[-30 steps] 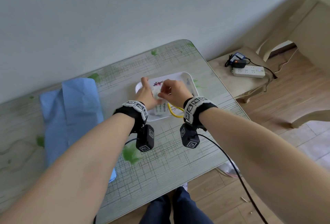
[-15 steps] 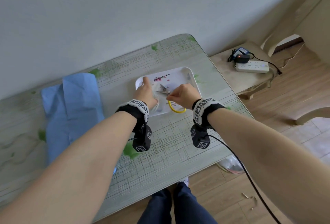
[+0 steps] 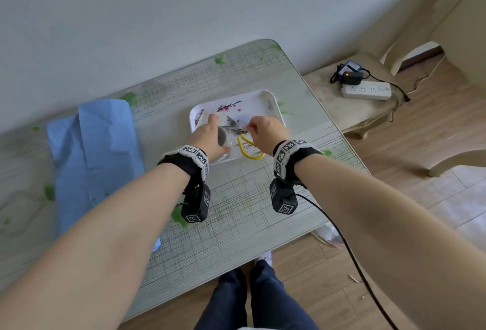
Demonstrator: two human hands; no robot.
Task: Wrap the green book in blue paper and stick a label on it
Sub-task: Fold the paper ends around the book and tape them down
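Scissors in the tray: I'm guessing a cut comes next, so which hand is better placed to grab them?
Right hand, probably. The scissors lie in the tray, yellow handles nearest it, while the left hand grips the tape roll. The right seemingly pinches only the tape end.

The blue paper (image 3: 97, 156) is lying flat, well to the left of the white tray (image 3: 273, 100), folded into a long, creased bundle with one flap overlapping lengthwise. Its far end is sitting about level with the tray's far rim, and its near end is reaching well nearer than the tray's near rim.
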